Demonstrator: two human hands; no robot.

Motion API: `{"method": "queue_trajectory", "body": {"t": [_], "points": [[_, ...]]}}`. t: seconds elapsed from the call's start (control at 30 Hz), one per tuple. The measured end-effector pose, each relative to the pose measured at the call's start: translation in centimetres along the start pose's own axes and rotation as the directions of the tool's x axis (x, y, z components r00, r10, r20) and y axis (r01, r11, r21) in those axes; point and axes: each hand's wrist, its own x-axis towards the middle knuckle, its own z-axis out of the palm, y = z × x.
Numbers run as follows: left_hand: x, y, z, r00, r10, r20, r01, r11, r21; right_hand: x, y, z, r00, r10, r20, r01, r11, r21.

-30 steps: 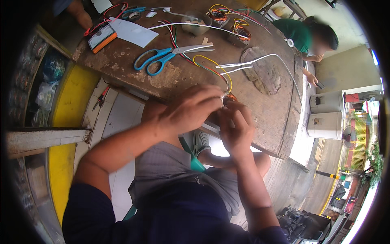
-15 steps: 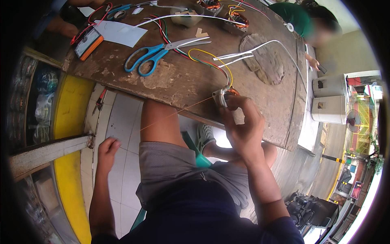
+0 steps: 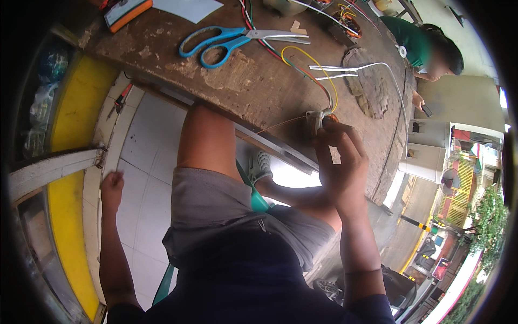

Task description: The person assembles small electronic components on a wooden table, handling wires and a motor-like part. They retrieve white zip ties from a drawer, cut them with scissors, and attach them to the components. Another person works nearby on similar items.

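My right hand [image 3: 348,159] pinches a small motor stator [image 3: 314,121] at the table's near edge, fingers curled over its right side. Its copper winding is mostly hidden by the fingers. Red, green, white and yellow lead wires run from the stator up the table. A thin orange-brown string [image 3: 280,126] stretches left from the stator, past the table edge. Far to the left, over the tiled floor, my left hand [image 3: 112,186] is closed, in line with the string; the string's end there is too faint to see. Blue-handled scissors [image 3: 229,43] lie on the table, their blades across the wires.
Round the worn wooden table [image 3: 226,92] lie a flat grey-brown cloth pad [image 3: 367,86], white cable [image 3: 383,65], another stator [image 3: 345,27], a paper sheet [image 3: 191,8] and an orange-edged meter [image 3: 127,13]. A person in green [image 3: 404,40] sits beyond the right end.
My left hand has moved farther left and slightly up, away from the stator. My right hand still grips the stator. The view has shifted, so the table sits higher.
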Motion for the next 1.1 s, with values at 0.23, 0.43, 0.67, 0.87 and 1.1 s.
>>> {"method": "queue_trajectory", "body": {"t": [0.23, 0.43, 0.67, 0.87, 1.1], "points": [[-5.1, 32.0, 8.6, 0.761, 0.638, 0.119, -0.341, 0.548, -0.764, 1.2, -0.6, -1.0, 0.990, 0.129, 0.060, -0.122, 0.987, -0.100], [-7.3, 39.9, 14.2, 0.675, 0.719, 0.166, -0.514, 0.620, -0.593, 1.3, -0.5, -1.7, 0.930, 0.341, 0.139, -0.340, 0.940, -0.029], [-8.8, 40.1, 17.7, 0.604, 0.791, -0.096, -0.750, 0.523, -0.404, 1.2, -0.6, -1.6, 0.910, 0.374, 0.177, -0.391, 0.918, 0.072], [-9.7, 41.2, 19.0, 0.588, 0.793, -0.158, -0.798, 0.536, -0.277, 1.2, -0.7, -2.0, 0.949, 0.230, 0.217, -0.209, 0.971, -0.114], [-10.4, 42.3, 19.6, 0.643, 0.758, -0.111, -0.712, 0.539, -0.450, 1.1, -0.7, -1.6, 0.978, 0.095, 0.184, -0.071, 0.989, -0.132]]}}
